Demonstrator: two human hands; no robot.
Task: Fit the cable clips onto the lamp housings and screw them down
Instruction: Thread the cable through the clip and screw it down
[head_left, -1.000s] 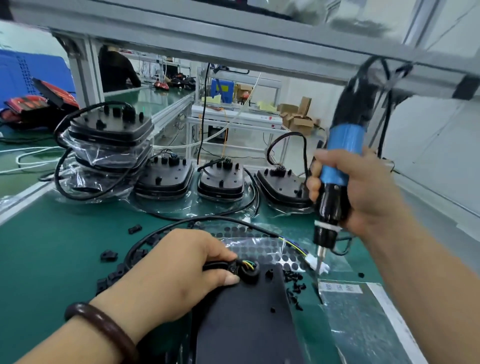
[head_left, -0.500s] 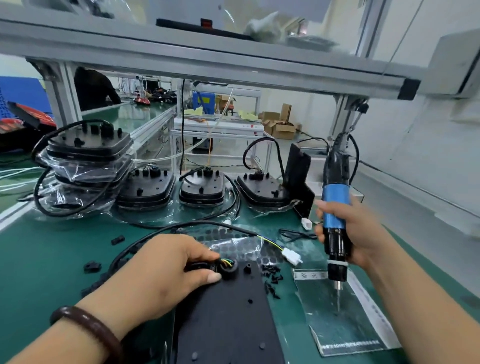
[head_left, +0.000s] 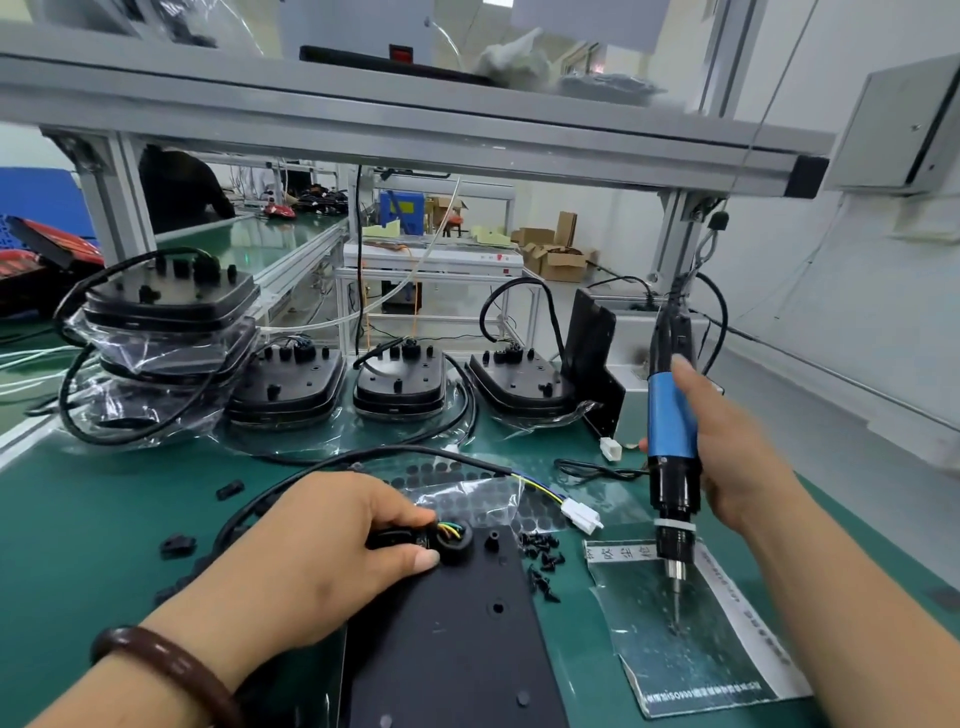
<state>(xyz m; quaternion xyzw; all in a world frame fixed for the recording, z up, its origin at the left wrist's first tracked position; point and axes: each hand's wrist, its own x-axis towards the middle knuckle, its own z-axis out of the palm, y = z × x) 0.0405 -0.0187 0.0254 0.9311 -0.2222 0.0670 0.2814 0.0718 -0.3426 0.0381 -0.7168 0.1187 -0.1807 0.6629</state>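
Two hands share the work — your left hand (head_left: 311, 561) pinches the cable clip (head_left: 395, 538) onto the lamp housing (head_left: 467, 649) at the bench's (head_left: 93, 519) near edge, probably so it cannot shift, while your right hand (head_left: 737, 467) grips the screwdriver (head_left: 670, 415) upright beside the loose screws (head_left: 543, 558).

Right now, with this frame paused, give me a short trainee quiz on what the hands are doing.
1. True or false: the right hand holds the blue screwdriver bit-down.
2. The screwdriver's bit hangs over: A) the loose screws, B) the clear printed bag, C) the white connector.
3. Which hand pinches the cable grommet on the nearest lamp housing?
Key: 1 true; 2 B; 3 the left hand.
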